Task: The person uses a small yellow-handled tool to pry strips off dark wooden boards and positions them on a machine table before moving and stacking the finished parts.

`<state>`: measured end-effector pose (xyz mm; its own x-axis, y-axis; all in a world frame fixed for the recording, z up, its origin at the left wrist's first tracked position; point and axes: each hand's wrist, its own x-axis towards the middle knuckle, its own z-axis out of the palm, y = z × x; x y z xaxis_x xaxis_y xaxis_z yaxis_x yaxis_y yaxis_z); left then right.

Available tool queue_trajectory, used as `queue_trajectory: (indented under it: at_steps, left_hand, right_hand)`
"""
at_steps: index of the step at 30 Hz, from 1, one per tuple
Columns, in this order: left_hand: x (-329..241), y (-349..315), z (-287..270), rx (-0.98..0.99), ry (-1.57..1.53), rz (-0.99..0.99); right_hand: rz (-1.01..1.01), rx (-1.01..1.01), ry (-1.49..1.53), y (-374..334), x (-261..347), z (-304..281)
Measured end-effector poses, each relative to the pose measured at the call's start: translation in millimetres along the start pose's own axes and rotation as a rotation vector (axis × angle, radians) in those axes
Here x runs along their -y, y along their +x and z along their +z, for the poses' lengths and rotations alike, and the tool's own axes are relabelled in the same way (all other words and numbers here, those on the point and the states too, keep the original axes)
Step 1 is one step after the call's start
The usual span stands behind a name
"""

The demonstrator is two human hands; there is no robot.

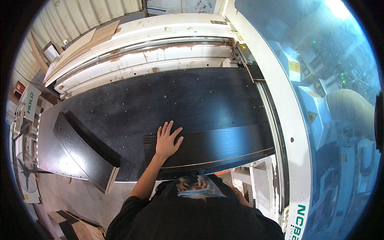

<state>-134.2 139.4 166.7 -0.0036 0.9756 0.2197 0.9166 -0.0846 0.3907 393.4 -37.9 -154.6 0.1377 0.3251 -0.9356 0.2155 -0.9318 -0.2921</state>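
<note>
My left hand [168, 141] lies flat with fingers spread over the left end of a dark wood-grain board [216, 144]. This board rests along the near right side of the black machine bed [180, 96], and its near edge shows a thin pale line. Only a little of my right arm [241, 197] shows beside my body at the bed's near edge; its fingers are hidden. To the left, a stack of dark boards [80, 148] with pale cut edges lies slantwise, its near end jutting past the bed's edge.
A white machine frame [294, 160] with a blue see-through cover [344, 132] and a ribbed hose [352, 105] rises on the right. Behind the bed runs a white beam with a rail [148, 41]. Thin brown sheets [90, 42] lie at back left. A fan [27, 172] stands far left; boards [76, 224] lie below.
</note>
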Motion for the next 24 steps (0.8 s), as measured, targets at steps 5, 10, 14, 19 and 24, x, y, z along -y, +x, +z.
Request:
queue_trajectory:
  at_steps: [5, 10, 14, 19, 24]
  left_hand:
    - [0, 0, 1, 0.003, 0.006, -0.002]
    - [0, 1, 0, 0.008, 0.013, -0.002]
    - [1, 0, 1, -0.002, 0.013, 0.009]
    - [0, 0, 0, -0.011, 0.016, 0.016]
    - [1, 0, 1, -0.009, 0.019, 0.009]
  right_hand:
    - [0.000, 0.001, 0.018, -6, 1, 0]
    - [0.001, 0.007, 0.036, -11, 4, -1]
    - [0.001, 0.009, 0.050, -14, 6, -1]
    - [0.003, 0.014, 0.073, -20, 5, -2]
    - [0.007, 0.036, 0.108, -32, 10, 0]
